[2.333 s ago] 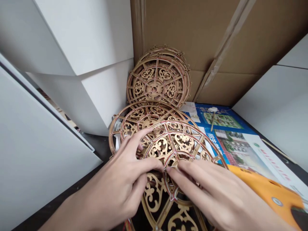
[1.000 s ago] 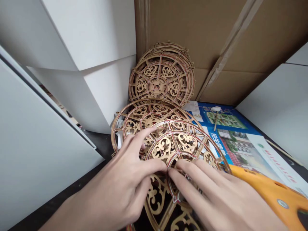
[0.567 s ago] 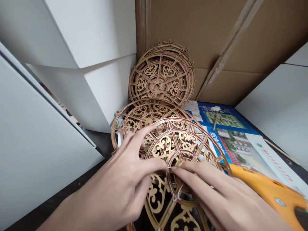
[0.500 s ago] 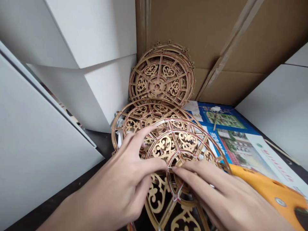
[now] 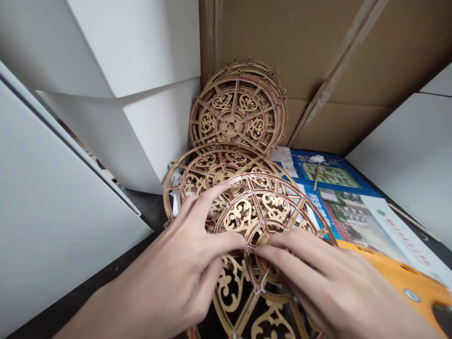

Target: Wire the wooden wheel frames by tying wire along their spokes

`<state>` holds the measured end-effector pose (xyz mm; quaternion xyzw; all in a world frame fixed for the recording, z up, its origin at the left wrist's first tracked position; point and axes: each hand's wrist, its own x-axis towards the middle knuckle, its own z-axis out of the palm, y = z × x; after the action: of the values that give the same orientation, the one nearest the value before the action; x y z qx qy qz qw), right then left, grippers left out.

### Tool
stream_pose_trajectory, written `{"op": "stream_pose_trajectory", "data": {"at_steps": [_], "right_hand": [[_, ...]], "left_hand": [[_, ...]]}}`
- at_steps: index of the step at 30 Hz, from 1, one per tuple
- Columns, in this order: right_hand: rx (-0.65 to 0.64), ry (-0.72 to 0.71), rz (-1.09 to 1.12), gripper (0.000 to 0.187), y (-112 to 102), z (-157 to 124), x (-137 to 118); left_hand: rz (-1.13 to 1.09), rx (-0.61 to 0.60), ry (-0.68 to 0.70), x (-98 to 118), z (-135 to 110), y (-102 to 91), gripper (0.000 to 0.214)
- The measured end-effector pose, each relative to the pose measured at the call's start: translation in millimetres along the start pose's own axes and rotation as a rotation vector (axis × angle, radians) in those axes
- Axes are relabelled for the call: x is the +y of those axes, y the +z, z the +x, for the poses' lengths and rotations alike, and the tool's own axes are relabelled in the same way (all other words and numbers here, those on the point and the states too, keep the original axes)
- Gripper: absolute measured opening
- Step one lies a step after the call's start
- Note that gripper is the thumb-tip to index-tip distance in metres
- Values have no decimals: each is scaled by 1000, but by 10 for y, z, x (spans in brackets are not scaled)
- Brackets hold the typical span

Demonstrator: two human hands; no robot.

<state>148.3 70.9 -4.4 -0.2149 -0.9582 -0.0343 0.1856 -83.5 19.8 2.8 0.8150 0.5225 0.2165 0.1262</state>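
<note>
A round wooden fretwork wheel [image 5: 254, 212] with scroll cut-outs and red thread along its ribs sits tilted in front of me. My left hand [image 5: 183, 268] grips its left side, index finger stretched over the rim and thumb pressed near the hub. My right hand [image 5: 318, 282] pinches at the hub with fingertips together. Under it lies another flat fretwork wheel [image 5: 197, 169]. A stack of similar wheels [image 5: 236, 113] leans upright against a cardboard box [image 5: 318, 56] behind.
White boards [image 5: 134, 66] stand at the left and white panels [image 5: 406, 155] at the right. A blue printed sheet [image 5: 339, 197] lies on the dark table [image 5: 148, 212]. An orange object [image 5: 399, 282] lies at the right, beside my right hand.
My right fingertips have shifted a little around the wheel's hub. The left hand keeps its grip and the wheel has barely moved.
</note>
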Motion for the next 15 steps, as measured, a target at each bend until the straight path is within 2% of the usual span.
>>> {"op": "stream_pose_trajectory", "data": {"at_steps": [2,6,10,15], "right_hand": [[-69,46,42,29,-16,12,1],[-67,68,70,22,-12,51,-13],[-69,77,13,23,-28,65,-38],[-77,32,-51,22,-12,103,-62]], "left_hand": [[14,-1,6,0,-1,7,49],[39,-15,0,16,-3,-16,51],[40,-30,4,29,6,-28,54],[59,-16,13,11,-3,8,62]]}}
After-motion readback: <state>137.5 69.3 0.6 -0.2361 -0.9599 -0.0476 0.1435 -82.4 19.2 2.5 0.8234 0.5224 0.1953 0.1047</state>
